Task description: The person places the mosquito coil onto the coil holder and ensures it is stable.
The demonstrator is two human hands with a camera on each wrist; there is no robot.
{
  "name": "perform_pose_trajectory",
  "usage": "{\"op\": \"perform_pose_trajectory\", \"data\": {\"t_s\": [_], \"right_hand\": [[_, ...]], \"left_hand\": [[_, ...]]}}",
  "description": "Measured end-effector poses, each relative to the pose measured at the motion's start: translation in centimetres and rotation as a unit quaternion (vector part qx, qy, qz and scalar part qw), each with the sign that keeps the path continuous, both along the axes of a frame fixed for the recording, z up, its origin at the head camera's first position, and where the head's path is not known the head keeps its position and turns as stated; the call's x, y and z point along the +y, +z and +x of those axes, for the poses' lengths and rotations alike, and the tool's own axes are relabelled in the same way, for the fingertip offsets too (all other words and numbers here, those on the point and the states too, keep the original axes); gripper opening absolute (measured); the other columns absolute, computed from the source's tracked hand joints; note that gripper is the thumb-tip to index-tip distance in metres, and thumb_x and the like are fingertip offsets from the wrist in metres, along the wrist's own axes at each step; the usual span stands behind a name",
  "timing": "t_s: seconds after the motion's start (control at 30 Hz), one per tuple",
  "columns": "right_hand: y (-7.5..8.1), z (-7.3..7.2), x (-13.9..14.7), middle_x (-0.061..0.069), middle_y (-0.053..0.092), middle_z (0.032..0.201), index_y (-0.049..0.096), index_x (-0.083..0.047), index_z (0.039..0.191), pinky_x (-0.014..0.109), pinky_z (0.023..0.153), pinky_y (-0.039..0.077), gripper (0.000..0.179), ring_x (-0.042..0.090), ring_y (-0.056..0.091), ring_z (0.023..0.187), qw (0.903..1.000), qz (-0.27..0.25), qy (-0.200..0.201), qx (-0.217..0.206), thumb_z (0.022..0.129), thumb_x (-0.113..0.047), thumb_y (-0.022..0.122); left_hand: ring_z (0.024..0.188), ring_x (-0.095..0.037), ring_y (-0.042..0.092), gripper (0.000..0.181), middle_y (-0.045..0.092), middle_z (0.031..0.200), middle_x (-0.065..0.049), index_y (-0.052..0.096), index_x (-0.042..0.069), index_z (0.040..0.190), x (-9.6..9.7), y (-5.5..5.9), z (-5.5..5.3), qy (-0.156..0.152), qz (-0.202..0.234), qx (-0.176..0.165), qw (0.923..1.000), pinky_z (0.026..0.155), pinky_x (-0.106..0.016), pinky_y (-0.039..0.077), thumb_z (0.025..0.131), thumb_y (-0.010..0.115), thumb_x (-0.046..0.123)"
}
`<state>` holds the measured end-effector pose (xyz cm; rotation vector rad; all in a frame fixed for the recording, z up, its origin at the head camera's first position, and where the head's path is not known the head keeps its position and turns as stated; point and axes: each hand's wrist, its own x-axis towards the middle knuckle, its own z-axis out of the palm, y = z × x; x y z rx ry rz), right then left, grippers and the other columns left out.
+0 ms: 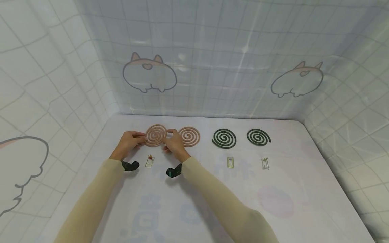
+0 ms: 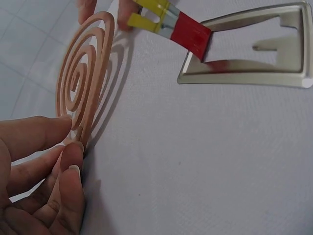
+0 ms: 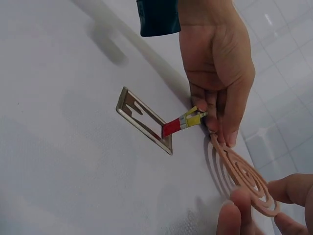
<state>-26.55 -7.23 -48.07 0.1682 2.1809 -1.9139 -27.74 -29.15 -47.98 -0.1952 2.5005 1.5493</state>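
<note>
A brown mosquito coil (image 1: 155, 135) is held at its two sides by both hands. My left hand (image 1: 127, 143) pinches the left rim between thumb and fingers, and my right hand (image 1: 175, 141) grips the opposite rim. The left wrist view shows this coil (image 2: 108, 44) tilted up off the white cloth, casting a shadow. Nearer the body lies a thin metal coil stand (image 1: 149, 163), its red-and-yellow tab (image 3: 178, 125) bent upward. Beside the right hand, a second brown coil (image 1: 194, 136) lies flat, partly covered by that hand.
Two green coils (image 1: 224, 138) lie further right on the white cloth. In front of them sit two more metal stands, one flat (image 1: 230, 162) and one with a raised tab (image 1: 265, 163). Tile-patterned fabric walls (image 1: 212, 67) enclose the back and sides.
</note>
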Motion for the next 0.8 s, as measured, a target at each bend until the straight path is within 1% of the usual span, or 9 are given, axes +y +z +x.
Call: {"op": "perform_pose_trajectory", "data": {"t_s": [0.13, 0.3, 0.43, 0.53, 0.67, 0.8], "right_hand": [[-0.12, 0.11, -0.28, 0.019, 0.076, 0.089, 0.052, -0.011, 0.143, 0.026, 0.044, 0.054, 0.048, 0.015, 0.064, 0.051, 0.9994, -0.032, -0.011, 0.001, 0.099, -0.012, 0.071], [-0.39, 0.14, -0.53, 0.016, 0.077, 0.087, 0.054, -0.010, 0.139, 0.021, 0.041, 0.049, 0.044, 0.011, 0.059, 0.047, 0.9988, -0.039, -0.031, 0.004, 0.099, -0.010, 0.071], [-0.32, 0.28, -0.60, 0.015, 0.077, 0.086, 0.057, -0.009, 0.136, 0.020, 0.040, 0.048, 0.041, 0.009, 0.056, 0.046, 0.9975, -0.050, -0.050, -0.005, 0.098, -0.005, 0.071], [-0.15, 0.40, -0.55, 0.015, 0.077, 0.090, 0.058, -0.009, 0.135, 0.021, 0.040, 0.047, 0.038, 0.009, 0.054, 0.046, 0.9965, -0.059, -0.058, -0.012, 0.099, -0.007, 0.069], [0.00, 0.40, -0.44, 0.013, 0.077, 0.093, 0.058, -0.011, 0.136, 0.023, 0.043, 0.046, 0.037, 0.012, 0.053, 0.049, 0.9961, -0.058, -0.065, -0.016, 0.101, -0.009, 0.067], [0.04, 0.34, -0.46, 0.010, 0.077, 0.092, 0.058, -0.013, 0.136, 0.025, 0.045, 0.045, 0.037, 0.016, 0.054, 0.052, 0.9960, -0.052, -0.070, -0.019, 0.101, -0.011, 0.067]], "left_hand": [[0.081, -0.010, 0.066, 0.046, 0.071, 0.106, -0.014, 0.057, -0.010, 0.137, -0.07, -0.11, 0.03, 0.000, 0.002, -0.006, 1.0000, 0.065, -0.022, 0.056, 0.100, 0.070, 0.015], [0.080, -0.010, 0.065, 0.046, 0.071, 0.104, -0.009, 0.057, -0.008, 0.138, -0.10, -0.12, 0.17, -0.005, 0.002, -0.008, 1.0000, 0.067, -0.022, 0.056, 0.100, 0.070, 0.016], [0.080, -0.009, 0.065, 0.049, 0.069, 0.106, -0.006, 0.056, -0.008, 0.139, 0.02, -0.04, 0.49, -0.005, 0.007, -0.008, 0.9999, 0.068, -0.023, 0.057, 0.100, 0.071, 0.016], [0.080, -0.010, 0.067, 0.052, 0.069, 0.107, -0.007, 0.053, -0.007, 0.142, 0.19, 0.09, 0.73, 0.005, 0.027, -0.011, 0.9996, 0.069, -0.024, 0.058, 0.099, 0.072, 0.016], [0.082, -0.015, 0.072, 0.058, 0.071, 0.112, -0.014, 0.048, -0.005, 0.147, 0.41, 0.44, 0.96, 0.016, 0.062, -0.023, 0.9977, 0.076, -0.029, 0.061, 0.098, 0.073, 0.016], [0.085, -0.017, 0.073, 0.061, 0.071, 0.115, -0.013, 0.046, -0.003, 0.149, 0.53, 0.75, 1.01, 0.028, 0.080, -0.040, 0.9956, 0.081, -0.030, 0.060, 0.098, 0.073, 0.016]]}}
